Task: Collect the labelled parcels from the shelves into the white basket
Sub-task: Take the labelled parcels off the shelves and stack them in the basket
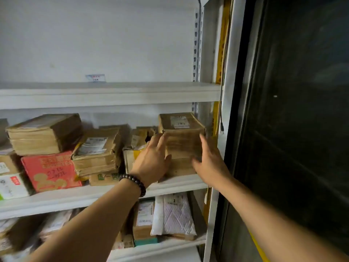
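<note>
Far left of our left grip, a red carton (50, 170) with handwriting sits on the middle shelf (113, 193), and a flat labelled parcel (96, 152) lies nearer. Our left hand (153, 159), a dark bead bracelet (135, 183) at its wrist, has its grip apart, fingers straight and spread at the left front edge of the tall cardboard parcel (181, 137), which stands at that shelf's right end, label on top. Below both grips a white padded mailer (173, 214) leans on the lower shelf (160, 244). Our right hand (209, 159) is equally spread, grip apart at the tall parcel's right edge. We cannot tell whether either palm touches cardboard.
</note>
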